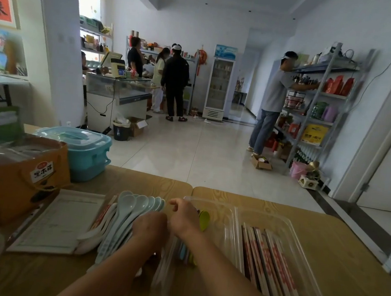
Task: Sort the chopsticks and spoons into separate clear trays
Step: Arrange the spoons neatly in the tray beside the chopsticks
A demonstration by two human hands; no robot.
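The pale spoons [132,211] lie fanned on the table [346,260], just left of the middle tray [221,213], which holds a green spoon [204,220]. The chopsticks [272,259] fill the right tray [301,233]. The left hand [150,227] lies over the spoon handles and the right hand [183,215] curls at the tray's edge. I cannot tell whether either pinches anything. Probably best to lift a few spoons by their handles and keep the bowls aligned.
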